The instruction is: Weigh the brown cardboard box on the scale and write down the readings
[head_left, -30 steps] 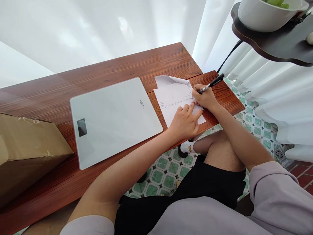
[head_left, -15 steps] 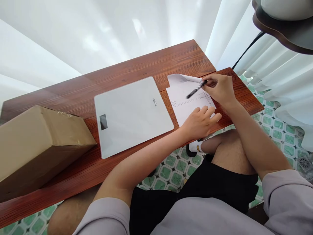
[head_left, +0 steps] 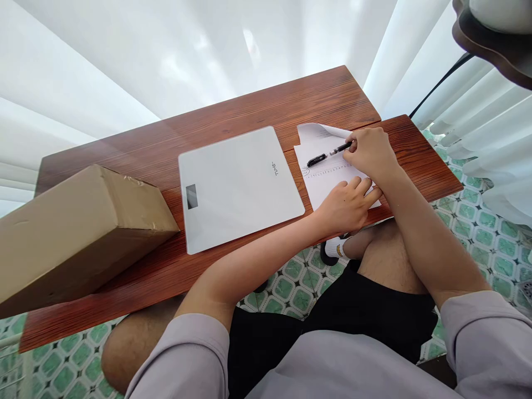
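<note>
A black pen is pinched near one end by my right hand, above the far right part of the paper. Its dark other end points left over the sheet, close to a circled note; whether it touches the paper I cannot tell. My left hand rests on the near edge of the white paper, fingers apart and slightly bent. A row of small handwritten marks runs across the sheet, partly covered by my hands. The paper's far edge curls up.
A flat white scale with a small dark display lies left of the paper. Further left, a brown cardboard box stands on the reddish wooden table. A dark wavy-edged object juts in at top right. White curtains hang behind.
The pen has swung to a flatter angle, its free end shifting left toward the circled note. My left hand stays on the paper. The whole view has shifted slightly.
</note>
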`<state>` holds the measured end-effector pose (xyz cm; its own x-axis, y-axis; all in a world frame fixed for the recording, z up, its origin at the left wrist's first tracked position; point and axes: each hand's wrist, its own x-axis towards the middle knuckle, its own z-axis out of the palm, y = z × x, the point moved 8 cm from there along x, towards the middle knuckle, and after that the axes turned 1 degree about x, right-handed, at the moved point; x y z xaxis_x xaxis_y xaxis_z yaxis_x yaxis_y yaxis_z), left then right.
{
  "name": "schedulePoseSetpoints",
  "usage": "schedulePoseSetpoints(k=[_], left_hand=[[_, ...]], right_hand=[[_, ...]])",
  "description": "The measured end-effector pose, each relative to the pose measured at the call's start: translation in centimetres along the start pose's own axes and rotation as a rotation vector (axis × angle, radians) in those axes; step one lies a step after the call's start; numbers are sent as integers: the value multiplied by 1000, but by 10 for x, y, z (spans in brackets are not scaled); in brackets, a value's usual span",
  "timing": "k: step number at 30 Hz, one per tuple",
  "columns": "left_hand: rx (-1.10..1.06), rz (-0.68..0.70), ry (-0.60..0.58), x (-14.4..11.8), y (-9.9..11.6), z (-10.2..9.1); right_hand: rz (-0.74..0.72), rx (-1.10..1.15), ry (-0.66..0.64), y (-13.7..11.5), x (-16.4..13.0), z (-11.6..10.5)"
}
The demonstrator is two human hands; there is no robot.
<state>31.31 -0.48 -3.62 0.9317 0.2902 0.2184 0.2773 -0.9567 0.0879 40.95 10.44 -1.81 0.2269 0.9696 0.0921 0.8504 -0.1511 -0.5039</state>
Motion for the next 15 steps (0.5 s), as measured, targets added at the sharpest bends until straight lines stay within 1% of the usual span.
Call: schedulePoseSetpoints(k=[2,6,10,12,15], left_hand=[[0,0,-10,0,0,1],[2,4,1,1,1,0],[-14,4,-4,2,2,-1],[-21,3,-14,2,2,-1],[-35,-3,-36,2,2,-1]], right_hand=[[-13,-12,-4,1,2,3],[-68,-112,-1,4,3,8],[-92,-99,26,8,4,10],[-89,-111,36,7,3,9],[-55,-227,-4,1,1,9]])
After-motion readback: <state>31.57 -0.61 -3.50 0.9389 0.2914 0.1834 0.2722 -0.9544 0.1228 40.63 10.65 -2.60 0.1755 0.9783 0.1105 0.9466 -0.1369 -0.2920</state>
